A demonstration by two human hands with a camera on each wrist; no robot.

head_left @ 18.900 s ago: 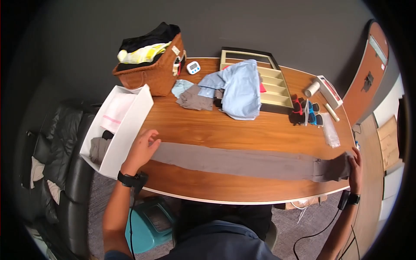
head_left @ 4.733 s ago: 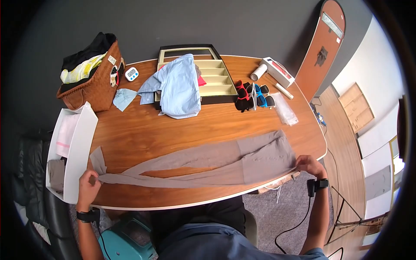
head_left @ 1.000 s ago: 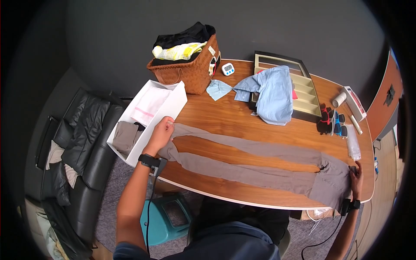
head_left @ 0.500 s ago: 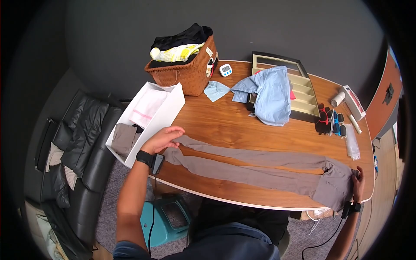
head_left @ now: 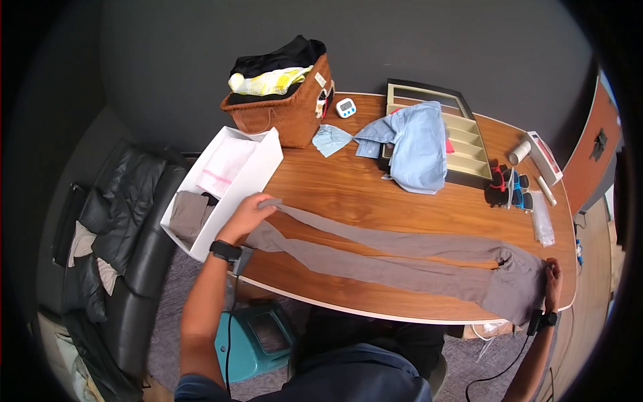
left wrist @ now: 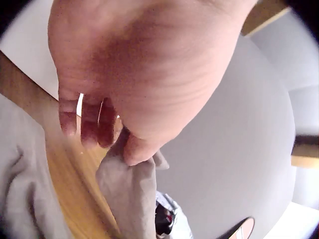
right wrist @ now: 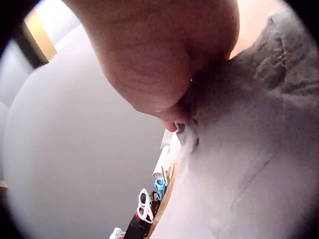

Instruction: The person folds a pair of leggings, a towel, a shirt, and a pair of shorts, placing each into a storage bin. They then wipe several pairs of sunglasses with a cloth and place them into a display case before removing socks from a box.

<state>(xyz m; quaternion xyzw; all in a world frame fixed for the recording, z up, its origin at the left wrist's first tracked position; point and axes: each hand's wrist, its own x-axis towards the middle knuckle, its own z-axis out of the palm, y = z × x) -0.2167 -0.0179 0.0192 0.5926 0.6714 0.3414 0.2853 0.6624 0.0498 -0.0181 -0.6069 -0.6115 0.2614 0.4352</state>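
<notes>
The left hand (left wrist: 144, 64) pinched grey fabric (left wrist: 129, 194) between thumb and fingers, above the wooden surface (left wrist: 75, 174).

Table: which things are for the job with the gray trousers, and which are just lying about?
For the job:
- gray trousers
- left hand
- right hand
- white box, probably

Just lying about, it seems:
- digital timer
- red sunglasses
- blue sunglasses
- plastic sleeve

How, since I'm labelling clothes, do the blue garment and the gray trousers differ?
The blue garment is light blue; the gray trousers are brownish gray. The blue garment lies bunched partly over the tray, while the trousers stretch along the table. The left hand and right hand hold the trousers; neither touches the blue garment. Both are cloth.
</notes>
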